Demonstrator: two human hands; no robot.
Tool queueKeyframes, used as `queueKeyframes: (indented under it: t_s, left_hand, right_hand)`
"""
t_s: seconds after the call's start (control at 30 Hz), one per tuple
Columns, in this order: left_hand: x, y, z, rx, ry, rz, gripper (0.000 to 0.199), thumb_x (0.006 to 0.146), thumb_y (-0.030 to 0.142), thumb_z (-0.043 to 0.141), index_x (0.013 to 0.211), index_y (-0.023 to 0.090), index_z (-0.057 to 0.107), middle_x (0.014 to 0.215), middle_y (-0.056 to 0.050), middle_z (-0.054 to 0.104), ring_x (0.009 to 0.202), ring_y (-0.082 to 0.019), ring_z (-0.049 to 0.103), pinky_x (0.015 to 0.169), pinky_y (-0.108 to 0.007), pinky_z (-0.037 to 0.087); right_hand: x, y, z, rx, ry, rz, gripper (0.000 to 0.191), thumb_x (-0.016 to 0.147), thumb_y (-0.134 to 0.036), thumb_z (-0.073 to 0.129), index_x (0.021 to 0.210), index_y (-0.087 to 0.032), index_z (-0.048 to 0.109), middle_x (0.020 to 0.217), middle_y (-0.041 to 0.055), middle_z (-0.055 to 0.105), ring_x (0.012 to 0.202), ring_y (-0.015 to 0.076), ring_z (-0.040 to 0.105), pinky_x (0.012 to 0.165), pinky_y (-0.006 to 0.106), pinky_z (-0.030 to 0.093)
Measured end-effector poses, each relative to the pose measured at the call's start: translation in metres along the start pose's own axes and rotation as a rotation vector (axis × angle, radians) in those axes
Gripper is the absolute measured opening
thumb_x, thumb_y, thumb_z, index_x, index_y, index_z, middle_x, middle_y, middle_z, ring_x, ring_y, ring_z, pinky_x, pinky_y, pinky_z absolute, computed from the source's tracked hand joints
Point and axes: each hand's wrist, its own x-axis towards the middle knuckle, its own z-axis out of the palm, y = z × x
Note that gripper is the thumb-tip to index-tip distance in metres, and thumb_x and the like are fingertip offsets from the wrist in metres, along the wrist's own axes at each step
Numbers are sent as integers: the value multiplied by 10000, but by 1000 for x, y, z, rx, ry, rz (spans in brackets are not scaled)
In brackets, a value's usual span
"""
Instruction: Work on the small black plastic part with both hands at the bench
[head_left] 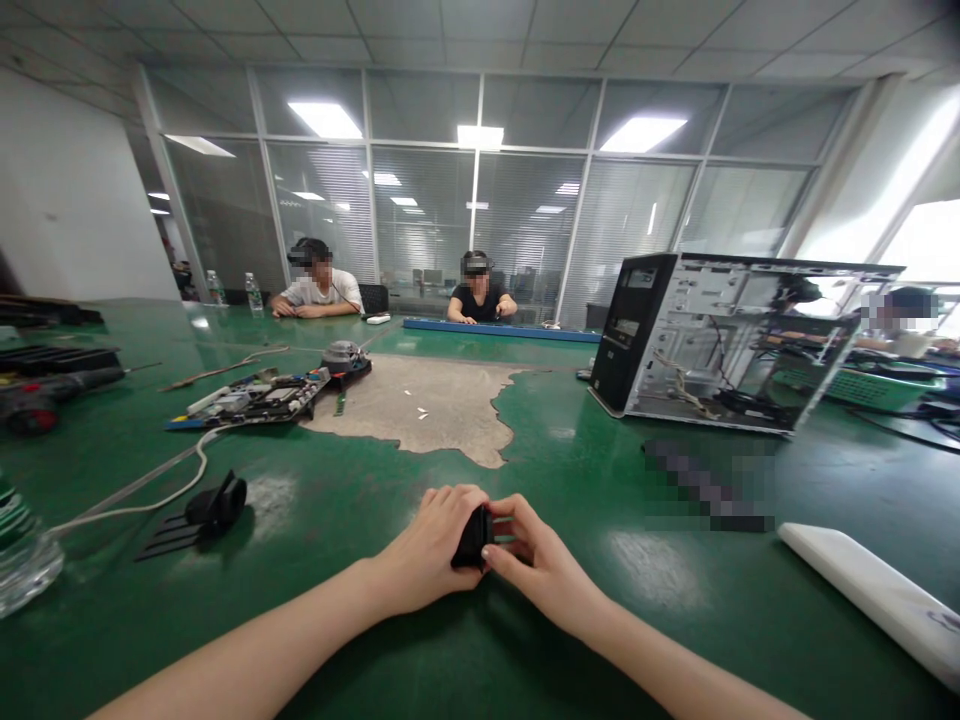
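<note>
Just above the green table, in the lower middle of the head view, a small black boxy object point(472, 540) sits between my hands; its exact kind does not show. My left hand point(431, 545) wraps round it from the left, closed, with the fingers over its far side. From the right, my right hand point(536, 560) pinches its edge between thumb and fingertips. My palms hide much of the object. To the left on the table lies a black part with a round body and long thin prongs point(217, 505).
An open computer case point(697, 340) stands at the right, a white bar point(870, 590) in front of it. A circuit board point(262, 400) lies left of a bare worn patch point(420, 400). A plastic bottle point(22, 550) stands at the left edge. Co-workers sit across the green table point(337, 660).
</note>
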Motion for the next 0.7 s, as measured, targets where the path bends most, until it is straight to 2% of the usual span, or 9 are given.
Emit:
queueKeyframes:
  t_s: [0.1,0.17,0.27,0.33,0.4,0.57,0.63,0.7]
  left_hand:
    - [0,0,0,-1,3,0,564,645,167,578,1132,222,299,1080,-55,465,937,-223,440,800,-360,326]
    - [0,0,1,-3,9,-2,546,662,195,582,1130,223,301,1073,-55,468,938,-223,443,799,-359,326]
    - [0,-1,2,1,15,-4,540,671,222,584,1132,222,302,1076,-60,470,944,-227,446,799,-363,327]
    - [0,-2,3,7,15,-7,545,663,213,583,1132,220,303,1081,-63,471,946,-232,447,800,-367,325]
    - [1,-2,3,12,6,-12,535,655,199,578,1119,219,313,1075,-62,474,938,-232,449,797,-367,324]
    - [1,-2,2,14,1,-3,564,651,206,582,1136,213,295,1070,-61,470,938,-233,446,793,-363,322]
    - [1,-2,2,17,9,-4,558,661,220,583,1136,212,291,1066,-60,469,937,-233,446,793,-365,323]
    - [1,-2,3,14,7,-7,555,662,219,585,1133,214,292,1067,-59,469,937,-233,445,796,-368,322]
  right_hand:
    - [0,-1,1,-46,58,-64,172,746,-215,561,904,-207,493,1004,39,490,949,163,519,776,291,488]
    - [2,-1,1,-49,91,-58,121,752,-233,550,859,-202,502,996,41,491,938,165,521,753,288,495]
    - [3,1,1,-6,84,18,198,754,-253,550,934,-209,479,976,41,519,920,167,537,740,303,500]
    - [3,2,1,24,24,63,256,765,-254,537,1003,-211,452,955,40,539,881,160,556,734,314,503]
    - [2,2,1,29,-20,49,265,764,-239,539,1013,-214,449,942,32,542,870,154,559,740,311,502]
    - [1,-1,1,-50,69,-65,142,751,-215,548,887,-205,510,993,35,497,943,162,523,772,294,489]
    - [3,0,1,-48,93,-47,127,755,-223,541,875,-199,506,984,42,500,949,171,523,749,295,496]
    - [4,2,2,-21,80,0,185,764,-228,531,942,-206,482,982,45,512,947,173,529,735,301,502]
